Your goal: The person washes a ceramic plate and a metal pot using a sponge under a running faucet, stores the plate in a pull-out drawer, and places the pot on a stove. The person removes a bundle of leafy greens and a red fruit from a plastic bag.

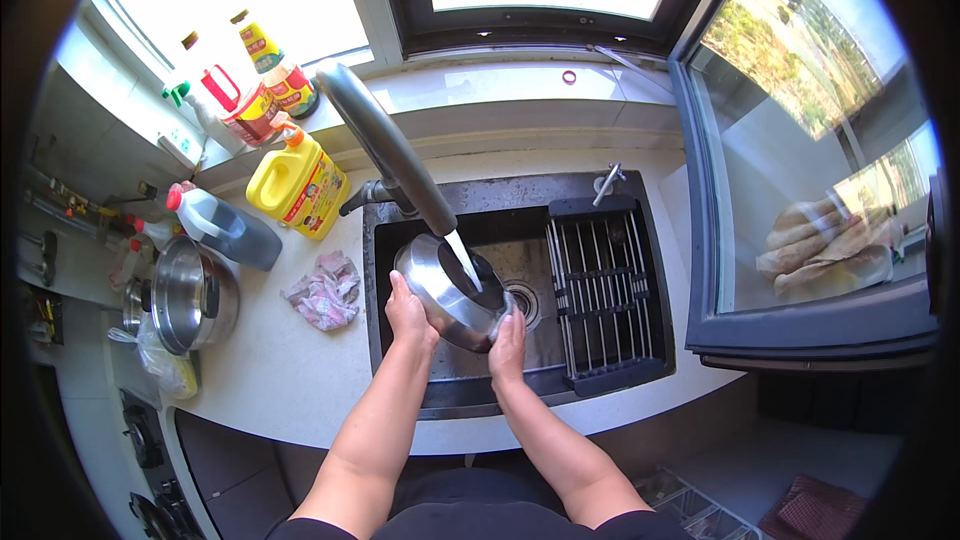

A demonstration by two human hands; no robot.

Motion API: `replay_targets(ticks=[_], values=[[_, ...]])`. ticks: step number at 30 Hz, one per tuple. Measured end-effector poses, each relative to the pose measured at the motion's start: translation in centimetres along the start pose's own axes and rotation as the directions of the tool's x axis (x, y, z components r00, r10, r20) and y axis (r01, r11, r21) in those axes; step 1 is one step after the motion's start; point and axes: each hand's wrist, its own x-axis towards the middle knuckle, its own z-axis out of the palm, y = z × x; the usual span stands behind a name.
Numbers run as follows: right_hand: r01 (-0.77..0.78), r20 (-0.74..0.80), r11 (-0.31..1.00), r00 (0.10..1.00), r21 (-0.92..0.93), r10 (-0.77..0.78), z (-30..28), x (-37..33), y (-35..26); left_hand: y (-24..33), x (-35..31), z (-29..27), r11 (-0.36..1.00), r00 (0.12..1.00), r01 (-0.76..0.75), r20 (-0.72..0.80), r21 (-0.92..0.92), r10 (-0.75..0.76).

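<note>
Over the dark sink (375, 360), both my hands grip a shiny round steel pot (440, 285) that is tilted. On its left side is my left hand (410, 312), the thumb up near the rim. My right hand (508, 345) is closed on its lower right side. A dark part, perhaps a handle, shows on the pot's right, and I cannot make it out fully. From the grey tap (390, 150) a stream of water (461, 258) falls onto this dark part. Below and to the right, the drain (522, 305) is partly hidden by the pot.
A black-ended drying rack (605, 290) spans the sink's right side. Left on the counter are a pink-white cloth (325, 292), a yellow jug (300, 185), a dark-filled bottle (225, 225) and a larger steel pot (190, 295). The open window sash (815, 325) juts in at right.
</note>
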Motion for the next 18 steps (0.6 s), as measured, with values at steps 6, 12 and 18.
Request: replay_targets(ticks=[6,12,18], values=[[0.409,0.181,0.884,0.909,-0.226,-0.374,0.7,-0.2,-7.7,-2.1,-2.1,-0.5,0.91,0.951,-0.27,0.238,0.315,0.199],[0.254,0.15,0.958,0.96,-0.13,-0.235,2.5,2.9,-8.9,-1.6,-2.3,-1.1,0.481,0.701,-0.713,0.509,0.51,0.5],[-0.144,0.248,0.98,0.963,0.138,0.106,3.3,8.4,-7.7,-2.2,-3.8,-1.7,0.426,0.631,-0.774,0.625,0.469,0.458]])
